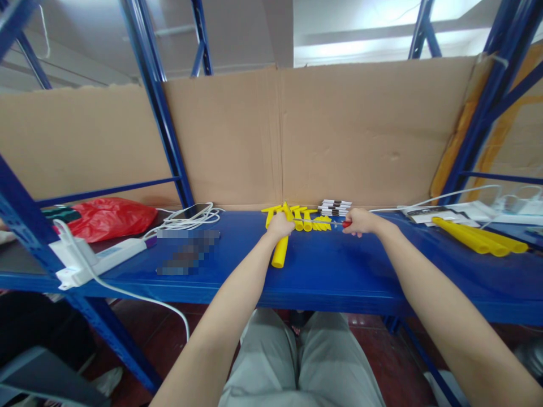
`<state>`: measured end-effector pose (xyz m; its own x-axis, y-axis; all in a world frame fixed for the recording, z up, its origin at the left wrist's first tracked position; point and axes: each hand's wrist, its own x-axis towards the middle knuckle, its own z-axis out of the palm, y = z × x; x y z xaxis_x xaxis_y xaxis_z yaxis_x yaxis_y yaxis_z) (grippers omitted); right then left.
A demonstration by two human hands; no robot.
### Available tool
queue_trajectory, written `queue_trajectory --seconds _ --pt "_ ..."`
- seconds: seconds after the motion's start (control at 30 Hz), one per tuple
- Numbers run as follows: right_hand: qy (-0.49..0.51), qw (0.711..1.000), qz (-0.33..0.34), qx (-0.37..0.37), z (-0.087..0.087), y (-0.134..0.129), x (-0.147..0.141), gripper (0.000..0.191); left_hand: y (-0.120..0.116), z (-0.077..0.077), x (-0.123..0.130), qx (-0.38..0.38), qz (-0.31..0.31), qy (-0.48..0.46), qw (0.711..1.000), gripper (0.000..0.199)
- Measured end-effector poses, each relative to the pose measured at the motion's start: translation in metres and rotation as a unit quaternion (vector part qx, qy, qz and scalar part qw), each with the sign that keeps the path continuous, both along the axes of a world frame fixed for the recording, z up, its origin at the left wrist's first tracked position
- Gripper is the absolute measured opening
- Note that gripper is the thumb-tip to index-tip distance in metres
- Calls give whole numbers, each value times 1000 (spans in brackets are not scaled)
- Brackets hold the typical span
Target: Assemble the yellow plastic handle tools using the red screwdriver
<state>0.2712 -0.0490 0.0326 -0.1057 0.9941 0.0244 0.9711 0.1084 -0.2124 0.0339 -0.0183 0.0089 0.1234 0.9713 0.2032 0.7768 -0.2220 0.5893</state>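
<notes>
My left hand (280, 226) is closed around a yellow plastic tube (279, 255), whose open round end points toward me on the blue shelf. In my right hand (360, 221) is a screwdriver (347, 224) with a red handle. Its thin metal shaft reaches left toward the yellow part at my left hand; whether the tip touches a screw is too small to see. Several yellow T-shaped pieces (307, 219) stand just behind and right of my left hand. Small flat yellow pieces (322, 224) lie beneath the screwdriver's shaft.
Black-and-white strips (334, 207) are stacked near the cardboard back wall (339, 130). Long yellow tubes (479, 237) lie at the right. On the left are a red plastic bag (112, 217), a white power strip (102, 257) and coiled white cable (199, 217). Blue posts (159, 107) frame the shelf (237, 271).
</notes>
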Motion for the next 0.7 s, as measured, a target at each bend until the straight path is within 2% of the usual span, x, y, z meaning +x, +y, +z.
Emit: queue_trajectory --seconds 0.23,0.43,0.6,0.7 --pt "-139 981 14 131 4 1 3 10 -2 1 0 1 7 0 1000 24" --pt "-156 979 5 133 4 0 3 8 -3 2 0 -11 3 -3 1000 24" --pt "-104 990 18 92 -1 6 5 6 2 0 0 -20 -5 -16 1000 29" --pt "-96 990 41 99 -2 9 9 9 3 -1 0 -21 -3 -22 1000 29"
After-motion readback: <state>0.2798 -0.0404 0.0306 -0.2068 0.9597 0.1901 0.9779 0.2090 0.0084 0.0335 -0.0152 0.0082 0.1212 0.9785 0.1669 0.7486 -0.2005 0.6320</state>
